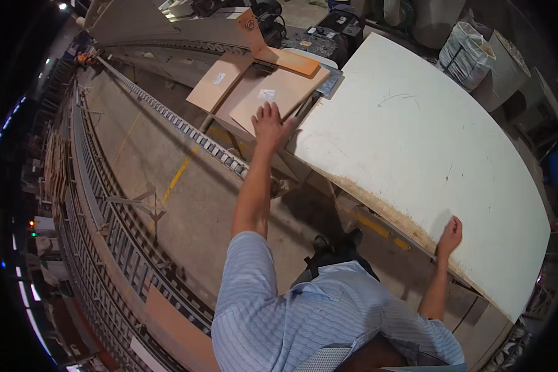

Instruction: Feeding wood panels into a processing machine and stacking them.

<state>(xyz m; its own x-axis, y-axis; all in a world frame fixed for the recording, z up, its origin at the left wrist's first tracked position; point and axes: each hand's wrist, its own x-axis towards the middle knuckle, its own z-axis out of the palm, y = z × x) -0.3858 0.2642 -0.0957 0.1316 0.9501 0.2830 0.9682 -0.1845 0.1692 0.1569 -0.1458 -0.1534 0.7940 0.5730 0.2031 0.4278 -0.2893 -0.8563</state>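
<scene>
My left hand [269, 128] lies with fingers spread on the near edge of a light-brown board [294, 87] that carries a white label. Beside it to the left is a second labelled board [220, 80]. An orange angled bracket [291, 62] sits across the far edge of the boards. Off to the right, my right hand [451, 238] is by the near edge of a large white tabletop [415, 136]. Its fingers are loosely curled together, and nothing shows in them.
A long chain conveyor rail [167, 115] runs toward the far left. Roller conveyor tracks [124, 248] curve along the left side. Behind the boards stands dark machinery [328, 40]. A wrapped bundle [468, 56] is past the tabletop's far edge. The tabletop's near edge is worn and chipped.
</scene>
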